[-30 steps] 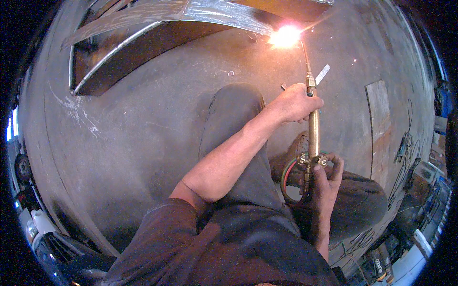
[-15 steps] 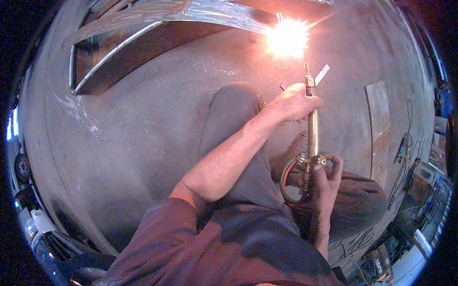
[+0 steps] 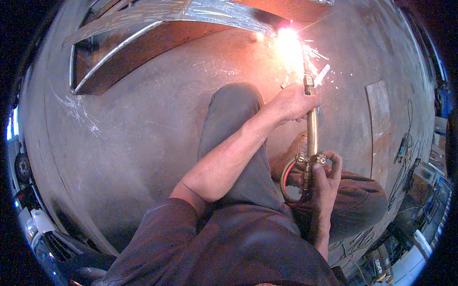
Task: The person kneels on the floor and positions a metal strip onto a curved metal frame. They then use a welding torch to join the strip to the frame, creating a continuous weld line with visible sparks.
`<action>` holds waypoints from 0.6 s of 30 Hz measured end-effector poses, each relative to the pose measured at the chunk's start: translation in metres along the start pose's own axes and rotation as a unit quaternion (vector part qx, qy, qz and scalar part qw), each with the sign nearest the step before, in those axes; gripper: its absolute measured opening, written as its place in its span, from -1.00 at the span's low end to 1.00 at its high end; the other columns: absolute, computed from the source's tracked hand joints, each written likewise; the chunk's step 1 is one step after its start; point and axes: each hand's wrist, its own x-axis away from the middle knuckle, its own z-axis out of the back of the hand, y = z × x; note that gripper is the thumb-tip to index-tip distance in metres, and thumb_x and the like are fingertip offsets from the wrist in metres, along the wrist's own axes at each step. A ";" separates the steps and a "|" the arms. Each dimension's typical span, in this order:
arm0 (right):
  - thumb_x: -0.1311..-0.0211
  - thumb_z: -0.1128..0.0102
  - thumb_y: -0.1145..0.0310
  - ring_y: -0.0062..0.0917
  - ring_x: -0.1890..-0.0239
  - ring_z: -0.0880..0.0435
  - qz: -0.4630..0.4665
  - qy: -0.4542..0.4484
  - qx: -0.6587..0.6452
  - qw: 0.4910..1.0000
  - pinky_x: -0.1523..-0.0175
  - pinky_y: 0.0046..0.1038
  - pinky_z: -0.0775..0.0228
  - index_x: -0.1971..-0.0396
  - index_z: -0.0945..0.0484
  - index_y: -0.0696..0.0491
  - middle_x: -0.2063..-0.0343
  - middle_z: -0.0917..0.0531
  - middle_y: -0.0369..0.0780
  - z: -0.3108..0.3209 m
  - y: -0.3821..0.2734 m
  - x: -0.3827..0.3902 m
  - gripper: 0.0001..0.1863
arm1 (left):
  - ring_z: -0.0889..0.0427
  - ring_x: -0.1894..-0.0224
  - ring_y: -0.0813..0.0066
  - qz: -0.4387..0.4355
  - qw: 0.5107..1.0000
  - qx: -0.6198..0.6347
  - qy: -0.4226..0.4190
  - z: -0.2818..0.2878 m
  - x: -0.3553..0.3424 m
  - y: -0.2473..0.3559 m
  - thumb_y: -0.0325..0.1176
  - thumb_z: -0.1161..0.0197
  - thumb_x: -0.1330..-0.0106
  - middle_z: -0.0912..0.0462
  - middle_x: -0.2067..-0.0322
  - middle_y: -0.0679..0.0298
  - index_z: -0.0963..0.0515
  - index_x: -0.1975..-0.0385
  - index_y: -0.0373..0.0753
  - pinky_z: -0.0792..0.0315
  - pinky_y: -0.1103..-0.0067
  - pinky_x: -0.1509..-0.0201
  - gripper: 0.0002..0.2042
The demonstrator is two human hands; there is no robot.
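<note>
A brass gas torch (image 3: pixel 312 126) runs away from me, its tip lost in white glare at the end of a curved metal strip (image 3: pixel 224 14). My left hand (image 3: pixel 295 102) is wrapped round the front of its barrel. At the rear, the fingers of my right hand (image 3: pixel 327 174) are closed about the valve knobs and the torch's back end. Red and green hoses (image 3: pixel 285 183) loop down beside that hand. Sparks spray from the glare toward the right. The strip rests along a curved, rust-brown metal frame (image 3: pixel 138 52); the exact contact point is hidden by the brightness.
On the grey floor to the right lies a long flat board (image 3: pixel 378 128). Beyond it are loose cables (image 3: pixel 405 143). A short pale metal offcut (image 3: pixel 323 75) sits just right of the torch head. Assorted workshop gear (image 3: pixel 424 190) crowds the right rim.
The large round glare has shrunk and bright sparks now scatter to the right. The torch barrel has tilted slightly, its front shifting a little left. Both hands keep their hold.
</note>
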 end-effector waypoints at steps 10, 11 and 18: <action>-0.43 -0.29 0.37 -0.62 0.51 -0.58 0.021 0.026 0.016 0.999 0.48 -0.55 -0.38 -0.16 -0.37 -0.05 0.37 -0.64 -0.24 -0.007 -0.003 0.003 -0.60 | -0.57 0.63 0.54 -0.011 0.999 0.016 0.030 -0.003 0.000 0.000 -0.12 -0.33 -0.40 -0.59 0.60 0.30 -0.62 0.40 -0.31 -0.44 0.54 0.57 -0.67; -0.43 -0.29 0.37 -0.63 0.51 -0.58 0.024 0.033 0.016 0.999 0.48 -0.55 -0.38 -0.15 -0.37 -0.05 0.37 -0.64 -0.24 -0.009 -0.003 0.003 -0.60 | -0.57 0.62 0.54 -0.006 1.000 0.003 0.024 -0.002 -0.001 0.001 -0.12 -0.33 -0.40 -0.60 0.59 0.30 -0.61 0.39 -0.31 -0.45 0.54 0.57 -0.67; -0.42 -0.30 0.36 -0.59 0.53 -0.59 0.011 0.032 0.023 0.999 0.51 -0.53 -0.39 -0.14 -0.36 -0.04 0.38 -0.65 -0.21 -0.010 -0.007 0.004 -0.60 | -0.59 0.59 0.55 0.006 1.000 0.008 0.019 -0.001 -0.001 0.001 -0.12 -0.36 -0.38 -0.62 0.57 0.28 -0.61 0.34 -0.32 -0.46 0.53 0.56 -0.68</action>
